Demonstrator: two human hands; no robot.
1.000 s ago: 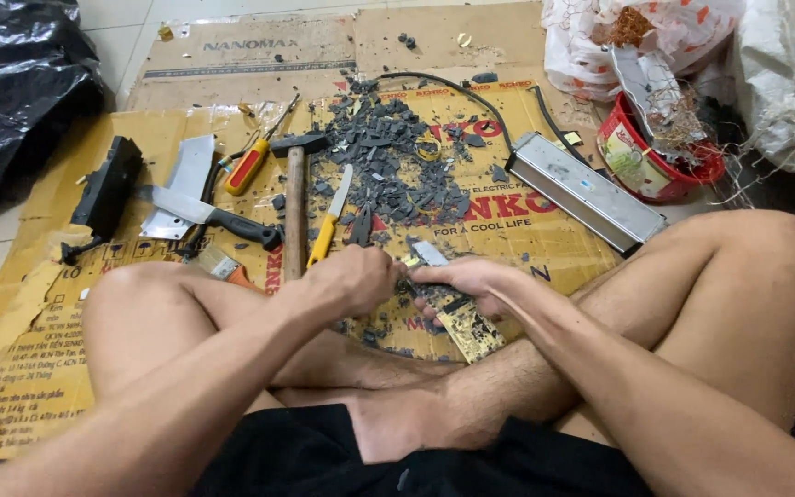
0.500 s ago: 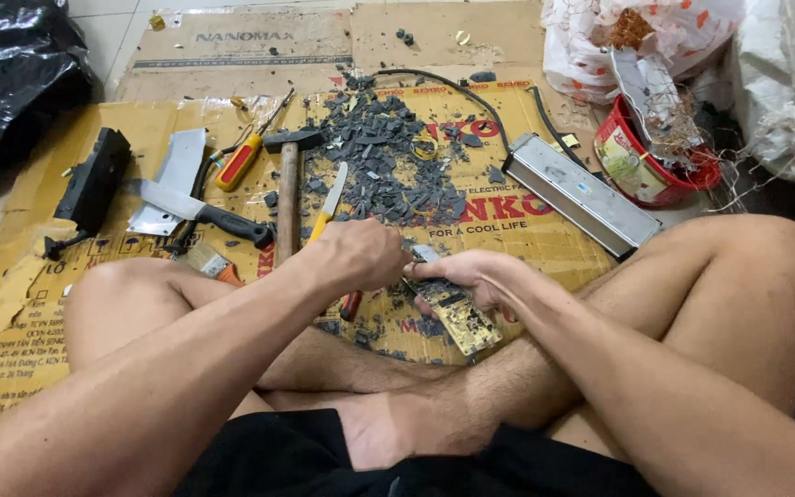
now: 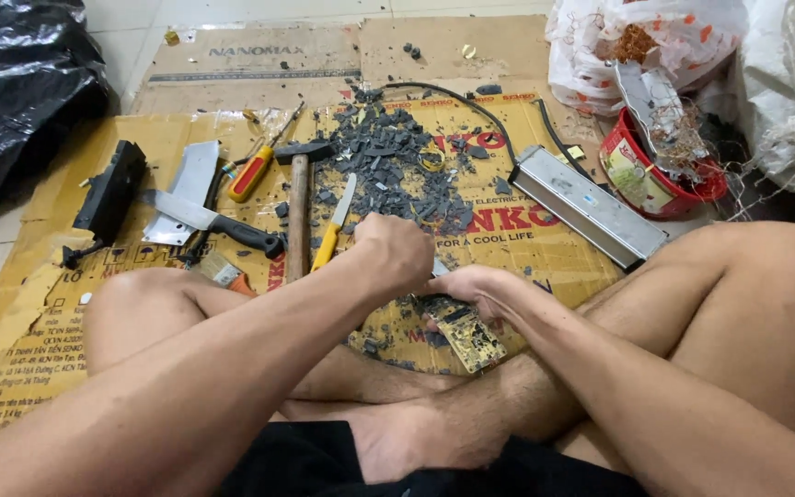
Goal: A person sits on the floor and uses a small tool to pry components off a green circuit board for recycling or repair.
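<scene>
Two hands meet over one yellowish circuit board (image 3: 464, 331) lying on the cardboard sheet (image 3: 94, 304) between the crossed legs. Its long axis runs from the hands toward the person's right shin. The right hand (image 3: 473, 287) presses its upper end, fingers curled on it; the left hand (image 3: 397, 250) is clenched around a tool, mostly hidden, just beside that end. Grey fragments (image 3: 388, 161), a hammer (image 3: 298, 207) and knives lie beyond, on a tiled floor.
</scene>
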